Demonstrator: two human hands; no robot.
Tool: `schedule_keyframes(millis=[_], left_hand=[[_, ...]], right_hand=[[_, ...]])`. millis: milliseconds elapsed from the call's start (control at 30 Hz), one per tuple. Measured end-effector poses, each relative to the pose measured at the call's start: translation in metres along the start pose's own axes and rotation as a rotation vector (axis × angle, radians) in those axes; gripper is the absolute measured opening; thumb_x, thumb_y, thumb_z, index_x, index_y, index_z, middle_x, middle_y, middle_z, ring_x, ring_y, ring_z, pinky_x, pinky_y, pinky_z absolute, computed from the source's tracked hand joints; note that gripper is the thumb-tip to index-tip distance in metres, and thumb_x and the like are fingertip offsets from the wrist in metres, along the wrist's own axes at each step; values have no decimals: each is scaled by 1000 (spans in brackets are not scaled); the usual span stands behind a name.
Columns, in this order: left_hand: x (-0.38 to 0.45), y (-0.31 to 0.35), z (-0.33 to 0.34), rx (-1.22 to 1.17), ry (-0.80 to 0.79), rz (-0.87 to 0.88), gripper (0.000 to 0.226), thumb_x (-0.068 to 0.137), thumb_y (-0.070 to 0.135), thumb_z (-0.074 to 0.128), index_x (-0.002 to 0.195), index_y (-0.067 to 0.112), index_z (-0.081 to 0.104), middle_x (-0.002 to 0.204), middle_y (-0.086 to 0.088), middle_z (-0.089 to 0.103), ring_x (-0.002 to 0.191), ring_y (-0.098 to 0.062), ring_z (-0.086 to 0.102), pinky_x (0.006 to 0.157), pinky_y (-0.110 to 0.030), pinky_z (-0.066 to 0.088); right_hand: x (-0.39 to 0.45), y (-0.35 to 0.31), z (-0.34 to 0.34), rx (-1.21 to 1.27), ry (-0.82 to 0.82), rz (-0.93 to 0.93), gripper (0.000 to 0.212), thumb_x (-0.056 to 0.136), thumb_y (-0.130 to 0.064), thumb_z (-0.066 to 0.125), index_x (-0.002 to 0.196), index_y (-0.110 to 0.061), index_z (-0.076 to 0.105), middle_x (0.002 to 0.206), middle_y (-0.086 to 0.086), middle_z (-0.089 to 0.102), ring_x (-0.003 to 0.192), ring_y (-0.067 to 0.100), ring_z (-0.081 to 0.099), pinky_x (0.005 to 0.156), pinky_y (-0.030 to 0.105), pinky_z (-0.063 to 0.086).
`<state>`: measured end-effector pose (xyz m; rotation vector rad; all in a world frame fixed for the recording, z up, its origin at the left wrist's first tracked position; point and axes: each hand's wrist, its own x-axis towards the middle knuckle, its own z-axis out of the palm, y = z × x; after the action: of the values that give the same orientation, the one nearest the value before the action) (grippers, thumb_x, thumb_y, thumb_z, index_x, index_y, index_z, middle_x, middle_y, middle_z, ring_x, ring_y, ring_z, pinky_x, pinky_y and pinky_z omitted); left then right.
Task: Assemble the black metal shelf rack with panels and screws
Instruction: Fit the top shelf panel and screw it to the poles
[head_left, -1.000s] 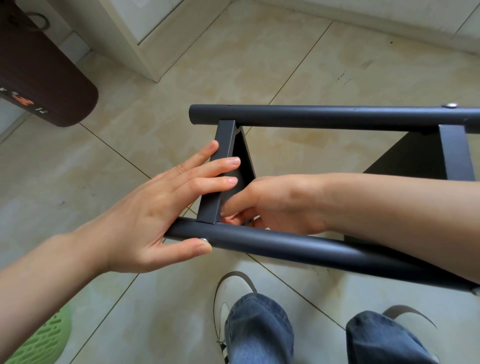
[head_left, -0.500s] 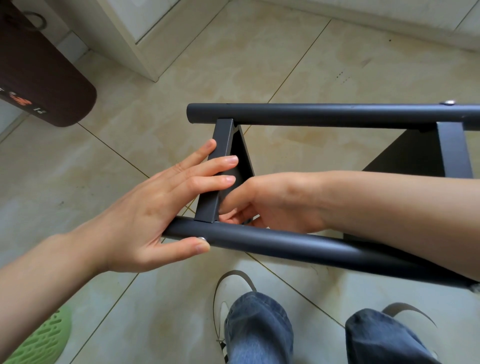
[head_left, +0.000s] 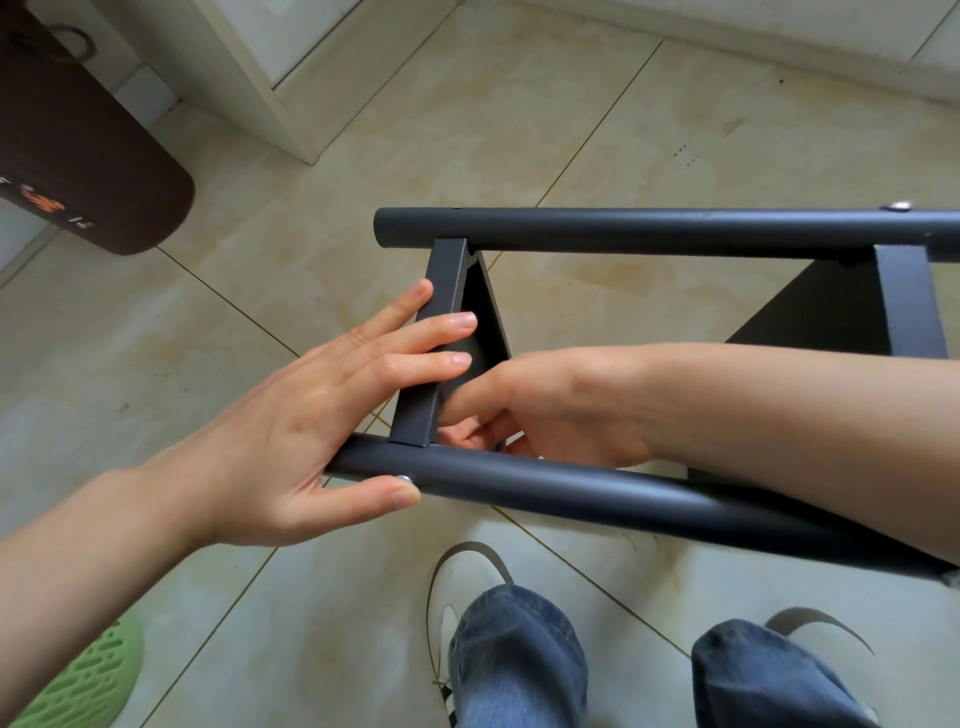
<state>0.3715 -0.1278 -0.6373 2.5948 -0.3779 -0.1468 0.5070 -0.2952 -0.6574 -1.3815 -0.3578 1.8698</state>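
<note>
Panel (head_left: 439, 332) under left fingers (head_left: 441, 325) — right fingers (head_left: 467, 405) behind.

open gap between far tube (head_left: 675, 228) and near tube (head_left: 597, 493), perhaps narrowed by right forearm (head_left: 779, 410)

Left hand (head_left: 291, 431) spread flat with straight fingers; right hand (head_left: 550, 410) curled.

I am laying my left hand (head_left: 291, 415) flat against the black metal end panel (head_left: 434, 343) at frame centre, thumb resting on the lower black round metal tube (head_left: 597, 491) beside a small silver screw head (head_left: 402, 478). My right hand (head_left: 540, 405) is reaching behind that panel, fingers curled. The upper black tube (head_left: 649, 228) is crossing the right half.
</note>
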Motion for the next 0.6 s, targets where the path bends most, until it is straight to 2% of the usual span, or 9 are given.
schedule_keyframes(millis=[200, 333, 500, 600], left_hand=[[0, 0, 0, 9, -8, -1, 63, 99, 56, 46, 149, 19, 36, 165, 2, 24, 155, -29, 9, 122, -37, 21], [0, 0, 0, 0, -1, -3, 63, 98, 56, 47, 149, 20, 36, 165, 2, 25, 155, -29, 10, 122, -39, 22], [0, 0, 0, 4, -5, -4, 63, 99, 57, 46, 149, 21, 35, 165, 2, 25, 155, -29, 10, 122, -40, 23], [0, 0, 0, 8, -12, -8, 63, 99, 57, 46, 149, 19, 36, 165, 2, 25, 155, -29, 9, 122, -38, 22]], right_hand=[[-1, -1, -3, -13, 16, -13, 22, 93, -18, 57, 72, -21, 62, 67, -4, 57, 60, 11, 52, 57, 21, 47], [-2, -2, -2, 1, -1, -8, 22, 92, -21, 54, 71, -21, 59, 64, -6, 59, 58, 9, 53, 59, 22, 47], [0, 0, 0, -34, 21, -33, 12, 94, -20, 57, 82, -19, 60, 65, -5, 58, 62, 10, 53, 60, 22, 47], [-2, -2, -2, -18, -11, -13, 17, 93, -21, 54, 76, -20, 57, 65, -6, 57, 60, 10, 52, 60, 23, 47]])
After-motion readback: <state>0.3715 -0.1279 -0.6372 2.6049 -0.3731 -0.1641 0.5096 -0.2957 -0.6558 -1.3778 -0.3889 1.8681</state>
